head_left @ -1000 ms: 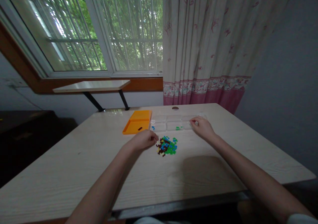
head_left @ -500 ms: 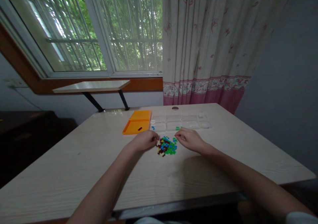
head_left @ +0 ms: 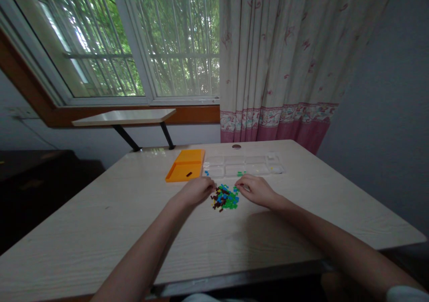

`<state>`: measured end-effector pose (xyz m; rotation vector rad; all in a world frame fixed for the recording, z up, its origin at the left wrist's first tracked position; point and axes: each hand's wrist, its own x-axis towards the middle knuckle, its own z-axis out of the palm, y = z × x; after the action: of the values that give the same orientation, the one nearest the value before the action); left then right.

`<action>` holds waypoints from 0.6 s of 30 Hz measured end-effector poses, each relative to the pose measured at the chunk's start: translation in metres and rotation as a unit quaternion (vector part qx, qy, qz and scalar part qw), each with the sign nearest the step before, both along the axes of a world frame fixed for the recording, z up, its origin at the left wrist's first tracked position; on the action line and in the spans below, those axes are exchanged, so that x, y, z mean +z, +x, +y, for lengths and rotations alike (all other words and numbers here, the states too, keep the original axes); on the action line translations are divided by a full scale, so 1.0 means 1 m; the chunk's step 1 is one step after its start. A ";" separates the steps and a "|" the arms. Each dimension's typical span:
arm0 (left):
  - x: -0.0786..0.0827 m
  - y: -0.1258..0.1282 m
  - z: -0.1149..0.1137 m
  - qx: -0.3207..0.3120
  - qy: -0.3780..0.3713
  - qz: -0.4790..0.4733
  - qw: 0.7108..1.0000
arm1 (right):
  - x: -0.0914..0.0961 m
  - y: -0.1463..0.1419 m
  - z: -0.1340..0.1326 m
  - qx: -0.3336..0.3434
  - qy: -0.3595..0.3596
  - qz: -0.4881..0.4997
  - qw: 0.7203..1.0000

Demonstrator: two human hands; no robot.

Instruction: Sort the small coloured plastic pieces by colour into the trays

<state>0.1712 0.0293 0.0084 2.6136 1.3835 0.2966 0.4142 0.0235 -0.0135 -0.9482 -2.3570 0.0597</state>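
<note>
A loose pile of small plastic pieces [head_left: 225, 198] in green, blue, dark brown and yellow lies on the table between my hands. My left hand [head_left: 199, 189] is closed in a pinch at the pile's left edge, by the brown pieces. Across from it, my right hand [head_left: 257, 189] pinches at the upper right edge, its fingertips close to green pieces. What either hand holds is too small to make out. Beyond them lies a clear compartment tray [head_left: 256, 160] with a few blue pieces in its left part and green pieces beside my right hand.
Left of the clear tray is an open orange case [head_left: 190, 156], with a brown piece [head_left: 189, 174] in it. A dark round disc [head_left: 236, 146] sits at the table's [head_left: 100, 230] back edge. A raised shelf [head_left: 124, 116] stands at the back left, below the window.
The fingers of my left hand have drawn closer together and shifted slightly right. My right fingertips have moved slightly downward and left, beside the green pieces. The pile looks nearly the same.
</note>
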 end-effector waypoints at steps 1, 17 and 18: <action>0.000 0.001 -0.001 0.005 0.010 -0.007 1.000 | 0.000 0.000 0.000 0.002 0.000 -0.001 1.000; -0.005 0.038 -0.021 -0.072 0.036 -0.133 0.988 | -0.005 -0.011 -0.005 0.032 -0.056 0.081 0.995; -0.005 0.038 -0.021 -0.074 0.036 -0.133 0.988 | -0.004 -0.011 -0.006 0.032 -0.054 0.084 0.994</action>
<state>0.2092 0.0080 0.0034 2.5975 1.1039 0.6572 0.4027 0.0178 -0.0177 -0.8819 -2.2459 0.2839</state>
